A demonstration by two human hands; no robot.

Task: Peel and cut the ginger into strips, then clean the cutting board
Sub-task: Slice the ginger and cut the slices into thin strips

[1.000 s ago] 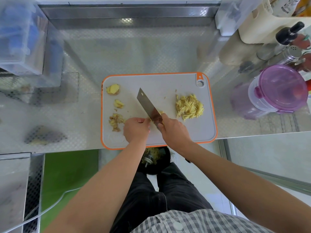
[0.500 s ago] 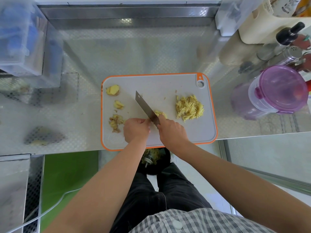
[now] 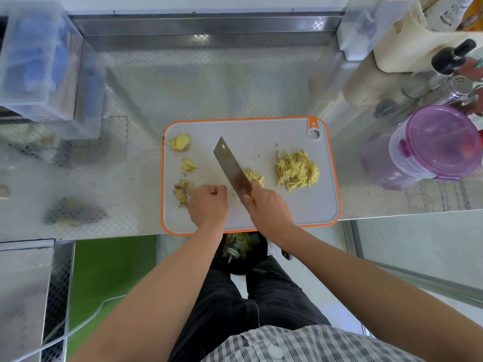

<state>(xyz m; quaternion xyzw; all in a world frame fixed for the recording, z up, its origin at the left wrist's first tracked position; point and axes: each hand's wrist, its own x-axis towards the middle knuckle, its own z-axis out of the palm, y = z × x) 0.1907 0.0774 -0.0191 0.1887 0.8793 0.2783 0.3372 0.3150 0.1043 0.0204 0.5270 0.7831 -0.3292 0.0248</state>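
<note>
Right hand chops, left hand curled beside blade

Right hand (image 3: 268, 207) wrapped tight on the cleaver (image 3: 232, 169) handle, fingers pinching up near the blade base, likely for control on fine cuts; blade angles up-left across the board (image 3: 308, 207), edge down. Left hand (image 3: 207, 203) is a loose fist just left of the blade, knuckles tucked, seemingly to keep fingertips away from the edge; cannot tell whether it pins any ginger under it. Small strip batch (image 3: 254, 176) lies right against the blade's right face, probably freshly cut. Bigger strip pile (image 3: 298, 171) sits further right, apart from the cutting zone so finished work stays clear. Uncut slices (image 3: 180, 142) and (image 3: 188, 165) wait at the board's left edge, far side; peel scraps (image 3: 183, 192) heaped just left of the left hand, kept apart from the good pieces. Judgement: mid-cutting, slices left to do, board cleaning not started. Bin (image 3: 239, 253) with scraps sits below the counter edge, between the arms, handy for sweeping waste off. Purple-lidded tub (image 3: 441, 142) stands well right on the counter.
</note>
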